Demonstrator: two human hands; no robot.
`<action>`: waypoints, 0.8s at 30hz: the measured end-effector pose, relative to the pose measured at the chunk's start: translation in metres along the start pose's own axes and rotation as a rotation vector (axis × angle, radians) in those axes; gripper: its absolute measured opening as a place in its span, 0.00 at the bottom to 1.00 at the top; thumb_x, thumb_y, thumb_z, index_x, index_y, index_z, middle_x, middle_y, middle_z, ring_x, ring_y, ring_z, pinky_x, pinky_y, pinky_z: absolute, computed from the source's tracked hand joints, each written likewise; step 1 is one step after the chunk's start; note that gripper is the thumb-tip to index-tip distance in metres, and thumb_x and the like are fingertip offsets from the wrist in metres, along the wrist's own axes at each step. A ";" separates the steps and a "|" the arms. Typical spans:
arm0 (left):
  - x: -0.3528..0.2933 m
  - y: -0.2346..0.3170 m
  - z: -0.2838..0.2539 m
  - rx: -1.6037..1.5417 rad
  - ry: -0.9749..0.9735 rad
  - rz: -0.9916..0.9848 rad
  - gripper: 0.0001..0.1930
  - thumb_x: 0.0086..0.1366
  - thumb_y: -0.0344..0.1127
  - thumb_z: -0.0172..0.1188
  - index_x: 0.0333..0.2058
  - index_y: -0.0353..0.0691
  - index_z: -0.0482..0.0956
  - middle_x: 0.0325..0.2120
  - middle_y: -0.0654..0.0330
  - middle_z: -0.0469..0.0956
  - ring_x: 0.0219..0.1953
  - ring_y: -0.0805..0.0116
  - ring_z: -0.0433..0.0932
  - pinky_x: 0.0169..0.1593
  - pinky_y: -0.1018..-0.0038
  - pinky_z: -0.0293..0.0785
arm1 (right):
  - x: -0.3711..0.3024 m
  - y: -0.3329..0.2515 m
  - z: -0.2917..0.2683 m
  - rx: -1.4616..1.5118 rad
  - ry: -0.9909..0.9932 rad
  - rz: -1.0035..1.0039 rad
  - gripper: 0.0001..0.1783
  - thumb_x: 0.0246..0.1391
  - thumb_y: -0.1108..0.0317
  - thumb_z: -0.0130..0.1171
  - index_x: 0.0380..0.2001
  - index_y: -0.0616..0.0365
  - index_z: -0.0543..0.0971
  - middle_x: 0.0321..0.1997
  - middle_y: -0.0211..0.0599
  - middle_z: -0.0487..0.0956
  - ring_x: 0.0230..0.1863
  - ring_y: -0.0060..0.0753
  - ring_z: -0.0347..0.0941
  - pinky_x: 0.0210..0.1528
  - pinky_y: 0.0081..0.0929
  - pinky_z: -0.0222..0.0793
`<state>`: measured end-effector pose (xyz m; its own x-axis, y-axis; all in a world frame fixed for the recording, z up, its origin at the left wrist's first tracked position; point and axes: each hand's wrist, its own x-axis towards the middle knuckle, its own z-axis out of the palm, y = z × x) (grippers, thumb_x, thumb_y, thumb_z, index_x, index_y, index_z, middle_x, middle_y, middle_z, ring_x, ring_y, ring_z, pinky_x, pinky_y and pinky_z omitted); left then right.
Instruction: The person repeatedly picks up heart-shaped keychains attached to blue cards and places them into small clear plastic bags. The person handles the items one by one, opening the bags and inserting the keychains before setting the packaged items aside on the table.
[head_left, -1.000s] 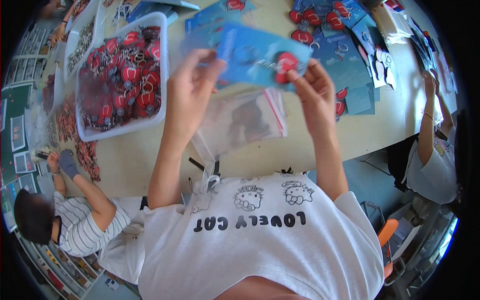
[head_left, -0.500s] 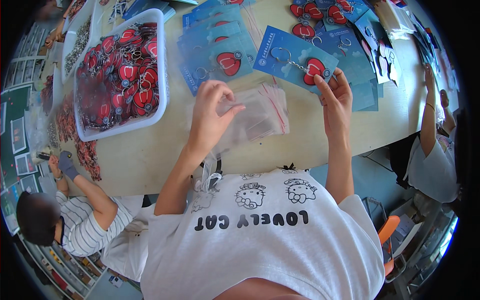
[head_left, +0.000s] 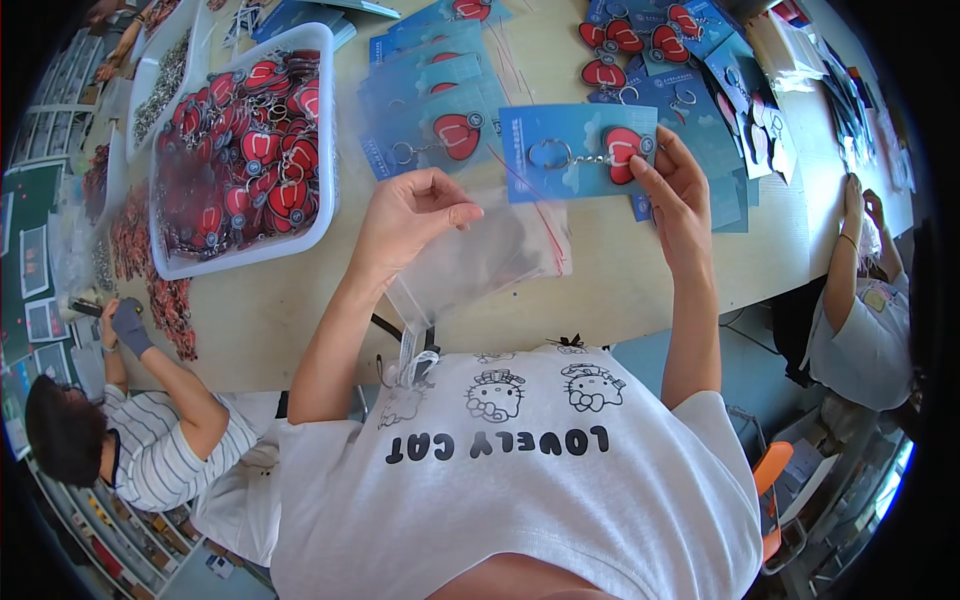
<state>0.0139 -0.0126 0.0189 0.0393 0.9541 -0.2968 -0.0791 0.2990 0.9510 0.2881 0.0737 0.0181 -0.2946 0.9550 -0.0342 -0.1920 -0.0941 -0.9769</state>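
Observation:
My right hand (head_left: 684,200) is closed on the right end of a blue card (head_left: 568,128), thumb in front. On the card lies a keychain with a red heart-like charm (head_left: 621,152), its chain and ring stretching left. My left hand (head_left: 408,218) pinches a clear plastic zip bag (head_left: 455,265) with thumb and fingers. The bag's red-lined end reaches under the card's lower left corner. Whether other bags lie beneath it I cannot tell. Just beyond my left hand, finished-looking bagged cards with red keychains (head_left: 456,136) overlap in a row.
At left stands a white plastic bin (head_left: 325,150) heaped with red keychains; a tray of metal parts (head_left: 160,85) sits behind it. Several blue cards and keychains (head_left: 665,42) are piled at far right. One co-worker (head_left: 160,440) sits left, another (head_left: 860,320) right.
My right hand has turned the card nearly level and lowered it slightly toward the bag. My left hand has shifted a little left, and the bag's red-lined end now meets the card's corner.

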 end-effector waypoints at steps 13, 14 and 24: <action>0.010 0.002 0.013 0.131 -0.056 0.005 0.10 0.55 0.30 0.68 0.35 0.32 0.80 0.27 0.63 0.81 0.27 0.81 0.77 0.31 0.83 0.70 | 0.009 -0.010 0.013 -0.267 -0.314 0.036 0.22 0.55 0.78 0.59 0.53 0.68 0.68 0.45 0.40 0.78 0.44 0.21 0.74 0.49 0.23 0.69; 0.009 0.001 0.008 0.154 -0.056 -0.018 0.10 0.55 0.30 0.68 0.35 0.32 0.81 0.27 0.63 0.81 0.27 0.81 0.77 0.31 0.84 0.71 | 0.007 -0.011 0.016 -0.279 -0.319 0.050 0.22 0.54 0.78 0.60 0.51 0.68 0.68 0.45 0.40 0.78 0.44 0.21 0.74 0.48 0.23 0.69; 0.004 -0.006 0.027 0.042 -0.222 -0.096 0.11 0.56 0.28 0.67 0.37 0.30 0.80 0.29 0.61 0.82 0.31 0.81 0.78 0.37 0.84 0.73 | -0.021 0.006 0.036 -0.310 -0.265 -0.006 0.12 0.50 0.74 0.65 0.39 0.64 0.77 0.35 0.33 0.79 0.32 0.16 0.75 0.33 0.17 0.69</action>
<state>0.0412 -0.0110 0.0143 0.2626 0.8935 -0.3643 -0.0235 0.3833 0.9233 0.2594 0.0433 0.0207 -0.5336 0.8457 -0.0125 0.0853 0.0391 -0.9956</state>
